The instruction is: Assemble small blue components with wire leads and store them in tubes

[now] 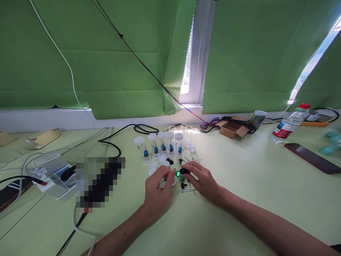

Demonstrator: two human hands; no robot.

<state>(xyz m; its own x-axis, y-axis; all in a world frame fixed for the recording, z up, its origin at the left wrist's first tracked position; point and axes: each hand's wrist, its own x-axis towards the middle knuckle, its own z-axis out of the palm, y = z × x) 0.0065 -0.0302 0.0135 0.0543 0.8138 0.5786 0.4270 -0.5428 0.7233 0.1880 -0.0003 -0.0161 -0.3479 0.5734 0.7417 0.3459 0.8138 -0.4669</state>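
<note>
Just in front of the row of capped vials, both hands pinched a small green part: left hand steadying, right hand with a closed grip on its black piece. Working low over the worktop seemed wise, so loose bits stayed put.

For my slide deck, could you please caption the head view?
Both hands, left hand and right hand, pinch a small green part before capped vials.

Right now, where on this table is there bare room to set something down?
Bare table between the right hand and the phone, and in front of both forearms. Crowded around the capped tubes and the cables at left.
</note>
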